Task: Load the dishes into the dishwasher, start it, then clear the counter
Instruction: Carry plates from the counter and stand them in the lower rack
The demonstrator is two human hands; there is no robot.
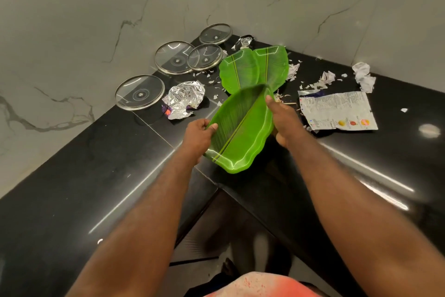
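Left hand (201,134) and right hand (283,120) grip one leaf plate (240,133) over the worktop (96,164); beyond it, two plates (238,70), four lids (139,92) and litter (337,111) wait. Loading seems barely begun.

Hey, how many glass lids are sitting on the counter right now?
4: back lid by the wall, large lid and small lid overlapping in the middle, near lid left of the crumpled foil. None appears hidden.

Single head camera, looking steeply down onto counter (101,169) corner, close.
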